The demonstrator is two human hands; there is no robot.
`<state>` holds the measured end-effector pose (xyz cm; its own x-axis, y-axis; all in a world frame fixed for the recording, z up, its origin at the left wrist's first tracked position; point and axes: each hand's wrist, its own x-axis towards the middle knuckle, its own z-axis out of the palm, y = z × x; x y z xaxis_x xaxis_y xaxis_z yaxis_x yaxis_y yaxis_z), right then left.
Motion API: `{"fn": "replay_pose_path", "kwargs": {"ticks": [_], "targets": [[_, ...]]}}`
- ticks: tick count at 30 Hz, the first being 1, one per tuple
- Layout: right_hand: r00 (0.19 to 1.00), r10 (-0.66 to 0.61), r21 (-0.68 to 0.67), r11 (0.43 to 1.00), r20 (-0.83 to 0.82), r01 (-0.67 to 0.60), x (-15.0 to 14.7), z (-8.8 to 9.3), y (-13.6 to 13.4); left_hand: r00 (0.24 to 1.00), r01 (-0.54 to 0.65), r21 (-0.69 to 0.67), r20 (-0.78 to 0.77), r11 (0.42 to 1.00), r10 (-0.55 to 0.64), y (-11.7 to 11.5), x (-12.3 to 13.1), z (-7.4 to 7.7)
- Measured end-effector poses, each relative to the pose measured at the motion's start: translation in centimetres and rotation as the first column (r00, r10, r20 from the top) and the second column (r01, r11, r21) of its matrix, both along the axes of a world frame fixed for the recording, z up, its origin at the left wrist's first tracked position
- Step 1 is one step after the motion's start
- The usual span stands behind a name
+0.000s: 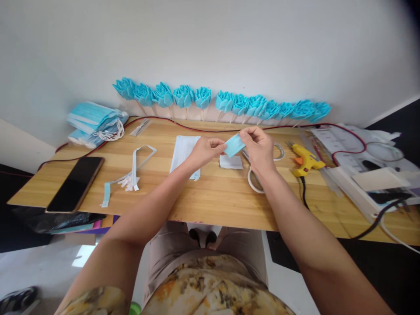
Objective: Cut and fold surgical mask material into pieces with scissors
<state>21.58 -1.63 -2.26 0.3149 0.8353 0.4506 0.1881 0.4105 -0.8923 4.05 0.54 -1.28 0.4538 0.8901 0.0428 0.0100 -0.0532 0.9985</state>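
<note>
Between my hands is a small blue fabric piece point(234, 145), raised over the wooden table. The fingertips of my left hand point(207, 151) pinch its left edge. My right hand point(258, 146) grips its upper right corner between thumb and fingers. Just below it a small white piece point(231, 162) lies on the table. A flat, pale mask sheet point(183, 151) is partly covered by my left hand and forearm. Beside my right wrist lies a roll of tape point(254, 181), and scissors are partly hidden behind that hand.
Blue fabric flowers on sticks point(183, 96) lean along the wall. A mask stack point(92, 120), cut strips point(134, 168) and a phone point(76, 183) lie left. A yellow glue gun point(306, 160) and a white tray point(356, 190) are right. A red-black cable point(197, 129) runs along the back.
</note>
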Motion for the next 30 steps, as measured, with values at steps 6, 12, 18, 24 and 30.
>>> {"fn": "replay_pose_path", "kwargs": {"ticks": [6, 12, 18, 24, 30], "targets": [[0.974, 0.005, -0.011, 1.000, 0.228, -0.003, -0.5, 0.5, -0.8, 0.999, -0.044, 0.114, 0.031, 0.993, 0.040, -0.2, -0.1, 0.7], [0.906, 0.000, 0.099, 0.994, 0.423, -0.047, -1.4, 1.0, -1.6, 0.987, -0.068, 0.256, -0.122, 0.964, 0.102, -0.7, 0.2, 0.9], [0.948, 0.103, 0.006, 0.994, 0.300, -0.110, -0.9, 0.5, -1.1, 0.986, -0.155, 0.121, -0.043, 0.981, 0.161, -0.6, 0.0, 1.0], [0.944, 0.277, -0.137, 0.957, 0.177, -0.255, 0.0, -1.1, 0.3, 0.982, -0.162, 0.037, 0.107, 0.986, 0.158, 0.0, -0.1, 0.5], [0.954, 0.279, -0.160, 0.952, 0.111, -0.260, 0.0, -1.4, 0.5, 0.977, -0.154, 0.015, 0.154, 0.988, 0.150, -0.2, 0.0, 0.6]]}}
